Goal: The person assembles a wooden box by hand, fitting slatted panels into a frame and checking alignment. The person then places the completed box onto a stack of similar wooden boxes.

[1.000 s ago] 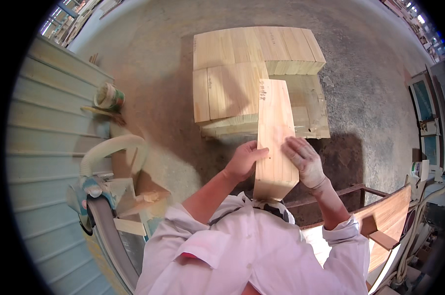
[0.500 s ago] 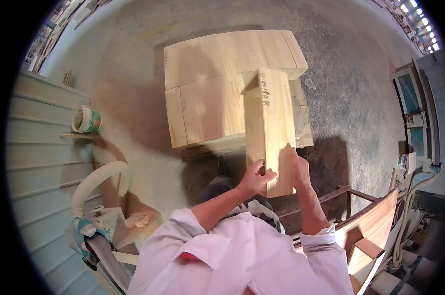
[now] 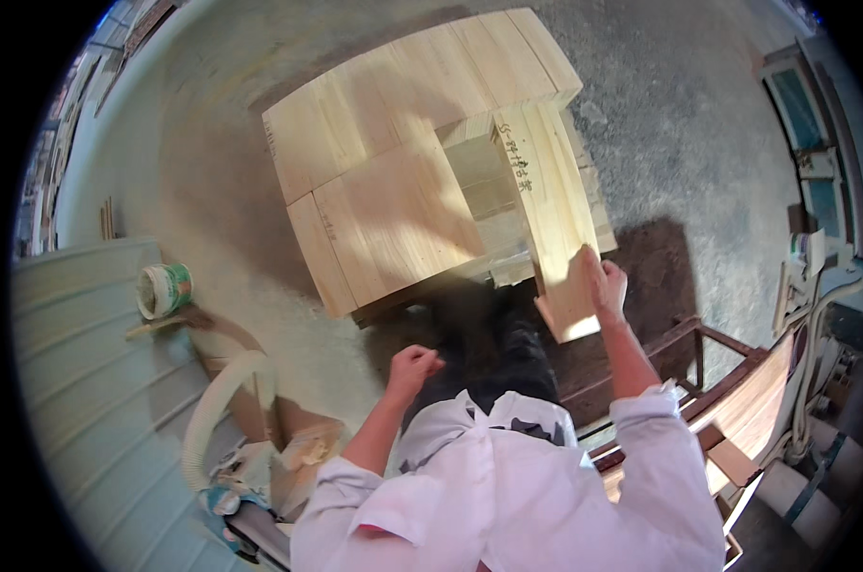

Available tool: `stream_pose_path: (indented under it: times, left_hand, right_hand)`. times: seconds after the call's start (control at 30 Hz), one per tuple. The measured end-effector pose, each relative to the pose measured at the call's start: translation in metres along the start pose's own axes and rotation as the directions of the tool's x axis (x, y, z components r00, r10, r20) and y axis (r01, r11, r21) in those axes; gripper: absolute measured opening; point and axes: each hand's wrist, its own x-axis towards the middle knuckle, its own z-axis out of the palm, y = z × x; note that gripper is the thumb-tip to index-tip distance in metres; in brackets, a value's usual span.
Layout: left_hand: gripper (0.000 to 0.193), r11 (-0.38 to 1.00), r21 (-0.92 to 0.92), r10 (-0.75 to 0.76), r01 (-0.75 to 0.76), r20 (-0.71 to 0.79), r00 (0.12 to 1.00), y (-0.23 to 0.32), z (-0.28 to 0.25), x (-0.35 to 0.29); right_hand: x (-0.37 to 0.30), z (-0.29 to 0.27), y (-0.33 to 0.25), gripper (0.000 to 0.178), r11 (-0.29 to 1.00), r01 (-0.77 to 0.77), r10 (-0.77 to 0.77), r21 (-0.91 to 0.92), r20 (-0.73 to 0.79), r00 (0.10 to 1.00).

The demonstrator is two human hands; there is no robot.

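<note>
Right hand stretched forward and away from the body, fingers spread flat and pointing up-left, palm pressed down, wrist straight, forearm bare from the rolled white sleeve near the elbow. Left hand drawn back close to the torso, curled into a loose fist with knuckles facing up, gripping nothing, forearm bent at the elbow and angled up from the lower left. Both arms well apart, right one reaching far further out than the left.
</note>
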Motion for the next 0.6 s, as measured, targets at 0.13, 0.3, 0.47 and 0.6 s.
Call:
stream_pose_path:
  times: [0.13,0.3,0.47,0.6]
  left_hand:
    - [0.011,0.950,-0.291,-0.222,0.112,-0.378,0.899,-0.068,-0.064,-0.011]
    - [0.011,0.902,-0.368,-0.392,0.225,-0.482,0.784,-0.138,-0.055,-0.039]
    - [0.014,0.915,-0.191,-0.403,0.356,-0.516,0.756,-0.186,0.014,-0.043]
    - [0.017,0.893,-0.245,-0.451,0.378,-0.488,0.747,-0.196,0.040,-0.028]
  right_hand:
    - [0.060,0.029,0.014,0.064,0.998,-0.054,0.056,-0.033,0.036,0.998]
    - [0.120,0.088,0.045,0.066,0.983,-0.137,0.149,-0.125,0.094,0.984]
    - [0.156,0.151,0.071,0.066,0.969,-0.165,0.196,-0.186,0.158,0.968]
    - [0.170,0.203,0.104,0.062,0.980,-0.171,0.181,-0.098,0.106,0.978]
